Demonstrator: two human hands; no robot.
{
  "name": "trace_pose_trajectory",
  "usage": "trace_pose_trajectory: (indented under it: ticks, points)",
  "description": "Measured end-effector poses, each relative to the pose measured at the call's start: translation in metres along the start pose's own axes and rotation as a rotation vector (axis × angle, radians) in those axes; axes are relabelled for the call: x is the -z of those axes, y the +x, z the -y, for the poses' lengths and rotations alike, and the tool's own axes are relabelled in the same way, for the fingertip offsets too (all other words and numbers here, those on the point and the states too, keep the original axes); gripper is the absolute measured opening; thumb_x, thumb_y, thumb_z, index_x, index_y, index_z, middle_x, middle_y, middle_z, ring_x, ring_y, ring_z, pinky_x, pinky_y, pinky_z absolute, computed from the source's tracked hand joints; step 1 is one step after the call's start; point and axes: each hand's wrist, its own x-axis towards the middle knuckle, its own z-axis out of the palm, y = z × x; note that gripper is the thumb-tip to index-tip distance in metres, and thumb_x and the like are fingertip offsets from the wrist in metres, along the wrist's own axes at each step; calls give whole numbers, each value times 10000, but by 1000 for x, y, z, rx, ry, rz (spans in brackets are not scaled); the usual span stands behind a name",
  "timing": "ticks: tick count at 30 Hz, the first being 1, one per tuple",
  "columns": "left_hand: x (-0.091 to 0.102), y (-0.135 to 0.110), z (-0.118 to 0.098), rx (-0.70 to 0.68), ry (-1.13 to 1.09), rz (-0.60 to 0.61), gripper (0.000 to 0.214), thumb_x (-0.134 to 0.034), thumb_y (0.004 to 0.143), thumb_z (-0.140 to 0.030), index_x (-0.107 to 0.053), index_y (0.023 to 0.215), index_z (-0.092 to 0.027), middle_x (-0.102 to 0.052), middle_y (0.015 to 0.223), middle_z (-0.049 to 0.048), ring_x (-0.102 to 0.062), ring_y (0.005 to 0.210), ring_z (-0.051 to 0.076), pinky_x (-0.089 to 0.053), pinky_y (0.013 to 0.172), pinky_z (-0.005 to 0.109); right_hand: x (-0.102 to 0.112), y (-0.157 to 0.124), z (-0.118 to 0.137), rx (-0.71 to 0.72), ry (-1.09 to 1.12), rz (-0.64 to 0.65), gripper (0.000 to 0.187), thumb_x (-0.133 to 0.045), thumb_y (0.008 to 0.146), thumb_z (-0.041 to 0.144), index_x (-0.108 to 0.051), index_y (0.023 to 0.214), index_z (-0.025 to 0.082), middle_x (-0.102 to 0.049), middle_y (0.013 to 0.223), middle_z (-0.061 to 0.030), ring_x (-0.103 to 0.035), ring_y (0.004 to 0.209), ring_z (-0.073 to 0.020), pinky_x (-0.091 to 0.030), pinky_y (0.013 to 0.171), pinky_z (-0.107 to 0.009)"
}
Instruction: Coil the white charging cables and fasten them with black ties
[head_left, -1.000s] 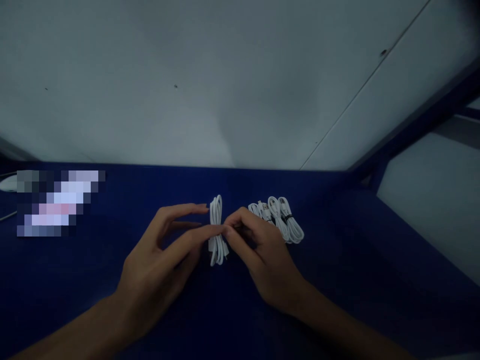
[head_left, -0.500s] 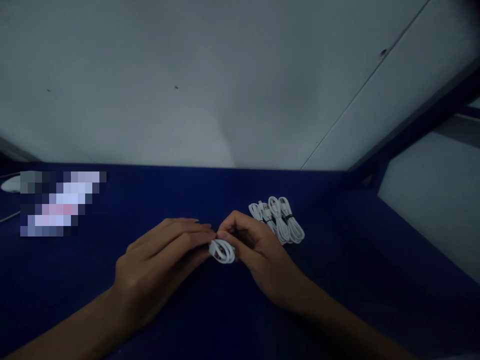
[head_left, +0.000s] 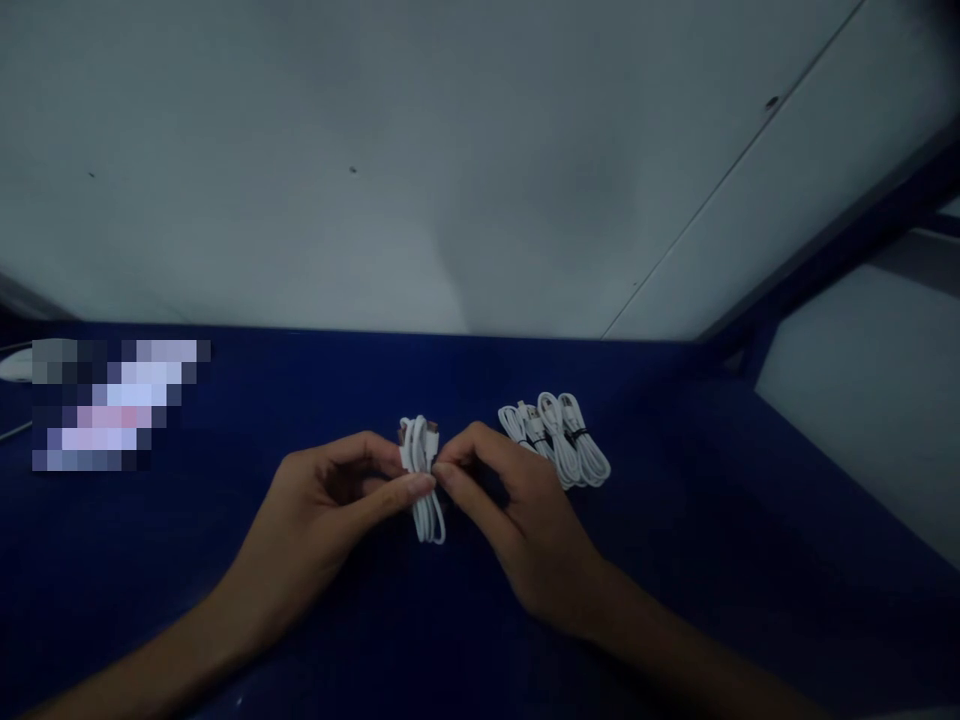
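Note:
A coiled white USB cable (head_left: 427, 515) is held above the blue table, its loops running up and down and its plugs near the top. My left hand (head_left: 322, 500) is closed on the bundle's middle, the thumb across the front. At the coil's right side, my right hand (head_left: 517, 500) has thumb and forefinger pinched together; what lies between those fingertips is too small to make out. Behind the right hand lie several bundled white cables (head_left: 574, 440) side by side, with dark ties visible around some of them.
The blue table (head_left: 337, 380) meets a grey-white wall panel (head_left: 300, 200) at the back. On the left are a blurred-out bright object (head_left: 127, 400) and a white rounded object (head_left: 16, 365) with a cord. A blue frame (head_left: 825, 260) rises on the right.
The held cable coil has turned from end-on to upright, showing its length. My left hand has rolled from flat over it to a thumb-front grip. The right hand stays pinched beside it.

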Motion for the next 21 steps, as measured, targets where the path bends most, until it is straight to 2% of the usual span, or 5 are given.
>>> trace_pose_trajectory:
  ticks: [5,11,15,21]
  points:
    - [-1,1,-1,24,-81,25,69,-883,895,-272,-852,950,-243,-846,863,14,-772,782,162,-587,725,212,0,0,0,-66,91,-26,200,-595,1123,289,-663,942,237,-635,838,33,-566,726,-138,-450,662,-306]
    - [0,-1,-1,25,-85,5,124,-877,929,-327,-861,1039,-271,-865,933,12,-805,857,170,-600,809,226,4,1,1,-104,136,-1,222,-552,1143,320,-692,990,241,-667,891,15,-606,795,-154,-485,729,-326]
    - [1,-1,-1,31,-74,-11,153,-881,928,-347,-866,1059,-271,-860,910,9,-805,844,174,-600,796,228,4,1,1,-144,134,3,198,-584,1128,348,-700,1006,244,-701,924,2,-643,831,-170,-504,742,-334]
    - [1,0,1,51,-122,31,179,-857,958,-325,-863,1132,-283,-864,928,8,-807,848,159,-602,791,208,3,2,0,-153,149,-39,160,-643,1091,359,-718,1007,245,-717,923,-4,-661,823,-175,-526,726,-327]
